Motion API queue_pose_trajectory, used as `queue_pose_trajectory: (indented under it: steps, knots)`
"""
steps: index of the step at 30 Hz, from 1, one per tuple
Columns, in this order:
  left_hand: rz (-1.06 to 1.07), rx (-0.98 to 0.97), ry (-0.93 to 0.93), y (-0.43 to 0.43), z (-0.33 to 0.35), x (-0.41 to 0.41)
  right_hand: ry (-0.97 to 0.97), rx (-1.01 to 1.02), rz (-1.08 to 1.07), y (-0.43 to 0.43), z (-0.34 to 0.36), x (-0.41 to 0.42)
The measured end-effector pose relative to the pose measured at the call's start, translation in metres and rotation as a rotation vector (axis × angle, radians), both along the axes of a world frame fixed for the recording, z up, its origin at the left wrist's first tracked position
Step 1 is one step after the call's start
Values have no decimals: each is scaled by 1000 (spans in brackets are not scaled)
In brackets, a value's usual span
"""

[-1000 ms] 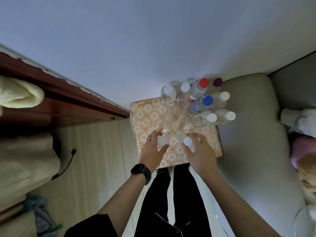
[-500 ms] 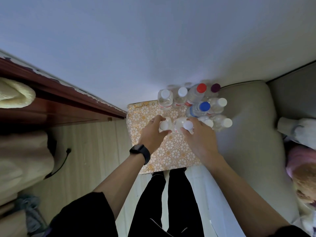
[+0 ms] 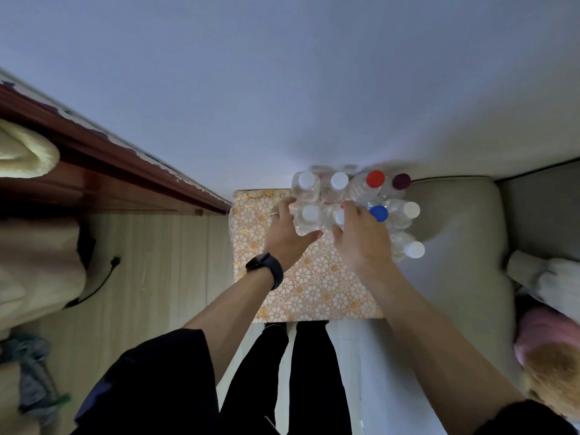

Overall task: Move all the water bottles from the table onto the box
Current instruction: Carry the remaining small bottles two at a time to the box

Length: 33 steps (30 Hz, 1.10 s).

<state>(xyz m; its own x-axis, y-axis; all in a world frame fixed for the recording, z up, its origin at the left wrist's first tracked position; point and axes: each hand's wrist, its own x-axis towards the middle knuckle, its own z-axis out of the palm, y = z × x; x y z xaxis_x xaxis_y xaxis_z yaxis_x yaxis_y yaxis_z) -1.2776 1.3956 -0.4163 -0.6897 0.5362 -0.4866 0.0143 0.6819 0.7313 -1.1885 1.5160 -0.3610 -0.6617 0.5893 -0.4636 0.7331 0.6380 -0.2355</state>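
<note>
Gripping two at once: our left hand [image 3: 287,238] wrapped white-capped bottle [image 3: 309,215], right hand [image 3: 361,241] wrapped neighbouring bottle [image 3: 338,217], both at 12 o'clock end of patterned box [image 3: 314,293], beside bottle cluster [image 3: 339,183]. We judged them light, slick, squashy; mid-body hold suited best.

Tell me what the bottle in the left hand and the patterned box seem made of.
Bottle held by the left hand: likely clear glossy plastic, see-through walls under a white cap. Box: patterned covering, maybe paper or cloth; gold flower outlines glint.
</note>
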Motion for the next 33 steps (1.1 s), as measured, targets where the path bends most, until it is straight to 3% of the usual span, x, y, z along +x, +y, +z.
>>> queue_pose_trajectory:
  steps: [6,22,33]
  knots:
    - [-35,-114,-98,11,-2,-3,-145,68,44,-3,-3,-13]
    - [-260,-369,-69,12,28,-8,-46,-20,-68,-2,0,-9]
    - [-444,-276,182,-19,187,-28,211,-210,-166,-20,156,48]
